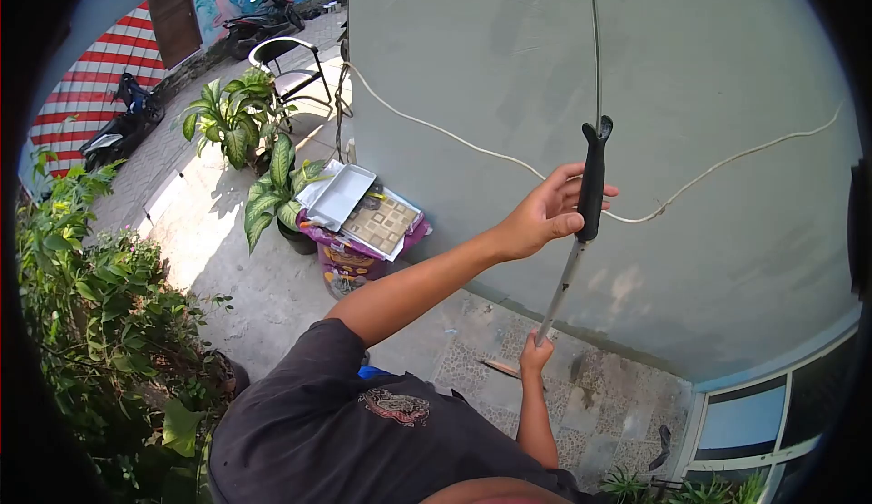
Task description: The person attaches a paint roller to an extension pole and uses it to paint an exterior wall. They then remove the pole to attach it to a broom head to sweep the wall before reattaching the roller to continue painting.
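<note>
A paint roller's black handle (593,182) stands nearly upright in front of the grey wall (472,59). From its top a thin metal rod (596,41) runs up out of view, so the roller head is not seen. Below, the handle is fitted onto a pale pole (565,286). My left hand (542,215) is at the black handle, thumb along its near side and fingers loosely curled behind it. Lower down, my right hand (536,355) is closed around the pole.
A white cable (454,136) hangs across the wall. To the left, a tray (341,197) and a tile-patterned board (381,224) rest on a purple bag (350,263). Potted plants (271,195), a chair (295,68) and bushes (100,295) stand farther left. A window (745,418) is lower right.
</note>
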A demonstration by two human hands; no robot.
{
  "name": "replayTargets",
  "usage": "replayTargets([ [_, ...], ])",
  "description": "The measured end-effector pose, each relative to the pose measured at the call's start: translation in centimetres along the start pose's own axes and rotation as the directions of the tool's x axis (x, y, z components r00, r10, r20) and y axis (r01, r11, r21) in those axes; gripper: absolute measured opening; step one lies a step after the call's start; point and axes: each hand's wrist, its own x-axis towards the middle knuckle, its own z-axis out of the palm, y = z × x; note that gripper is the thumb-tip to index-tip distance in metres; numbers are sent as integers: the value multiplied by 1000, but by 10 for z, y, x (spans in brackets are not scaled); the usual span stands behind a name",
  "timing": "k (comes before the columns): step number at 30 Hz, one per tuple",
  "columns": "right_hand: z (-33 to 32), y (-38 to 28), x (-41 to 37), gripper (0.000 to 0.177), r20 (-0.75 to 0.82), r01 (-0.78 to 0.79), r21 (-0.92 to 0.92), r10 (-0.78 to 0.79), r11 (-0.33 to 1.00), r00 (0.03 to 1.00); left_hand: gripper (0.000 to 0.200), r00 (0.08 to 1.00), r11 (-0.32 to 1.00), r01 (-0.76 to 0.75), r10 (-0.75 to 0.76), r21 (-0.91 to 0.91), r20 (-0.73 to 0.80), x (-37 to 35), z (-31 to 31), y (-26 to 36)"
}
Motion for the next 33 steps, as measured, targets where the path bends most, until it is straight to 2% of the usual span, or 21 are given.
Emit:
replayTargets([
  [3, 9, -20, -8, 40, 84, 21, 38, -24, 999, 996, 75, 999, 998, -12, 14, 67, -32, -19, -6, 29],
  [4, 14, -20, -11, 40, 98, 23, 41, -27, 999, 995, 64, 998, 998, -42, 45, 41, -53, -27, -8, 40],
  [5, 18, -19, -15, 39, 170, 27, 30, -32, 999, 985, 37, 988, 998, -43, 36, -47, -151, -35, -12, 50],
  [6, 22, -16, -19, 38, 243, 35, 17, -38, 999, 969, 26, 977, 999, -37, 31, -25, -210, -46, -25, 56],
  [7, 27, -15, -25, 38, 259, 41, 16, -44, 999, 965, 23, 963, 1000, -30, 28, -4, -269, -56, -38, 64],
  [9, 40, -15, -37, 25, 312, 41, -70, -18, 997, 950, 36, 889, 997, -49, 18, -56, -457, -72, -58, 85],
  [10, 47, -16, -40, 25, 326, 49, -71, -23, 996, 945, 40, 836, 992, -18, -54, -126, -546, -79, -69, 101],
  [11, 54, -18, -45, 26, 284, 123, -118, -85, 985, 955, 41, 775, 990, -26, -67, -138, -629, -86, -83, 111],
  [12, 62, -23, -50, 27, 243, 192, -166, -148, 967, 959, 42, 695, 994, -41, -41, -97, -718, -94, -98, 120],
  [13, 69, -39, -53, 27, 253, 192, -167, -146, 967, 956, 42, 606, 997, -49, -15, -56, -795, -103, -115, 127],
  [15, 91, -75, -57, 28, 179, 274, -302, -228, 913, 957, 43, 406, 999, -44, 41, 26, -913, -125, -158, 138],
  [18, 131, -99, -73, 27, 174, 286, -418, -233, 862, 957, 43, 246, 997, -37, 80, 73, -966, -159, -214, 163],
  [20, 158, -113, -85, 27, 182, 284, -432, -225, 856, 957, 42, 154, 994, -17, 109, 107, -982, -179, -244, 175],
  [23, 198, -128, -102, 30, 224, 316, -411, -241, 855, 944, 41, 207, 1000, -23, 26, 22, -978, -205, -280, 198],
  [24, 204, -131, -108, 32, 266, 343, -393, -251, 853, 931, 41, 277, 999, -27, -28, -37, -960, -210, -290, 209],
  [25, 207, -143, -106, 32, 266, 328, -401, -234, 855, 935, 41, 275, 999, -14, -44, -50, -961, -214, -302, 218],
  [26, 206, -153, -99, 35, 529, 199, -282, -21, 939, 849, 41, 440, 988, -80, -83, -131, -894, -220, -314, 225],
  [27, 202, -171, -96, 37, 749, 7, -211, 157, 977, 643, 41, 588, 963, -128, -119, -238, -800, -226, -322, 227],
  [29, 201, -221, -72, 38, 911, -65, -269, 276, 961, 306, 41, 740, 915, -148, -150, -376, -656, -227, -326, 232],
  [31, 213, -267, -66, 35, 974, -442, -90, 172, 893, 150, 41, 809, 870, -129, -186, -476, -558, -221, -318, 231],
  [33, 221, -281, -57, 37, 976, -727, -210, 179, 653, -122, 41, 820, 853, -113, -210, -510, -533, -215, -318, 227],
])
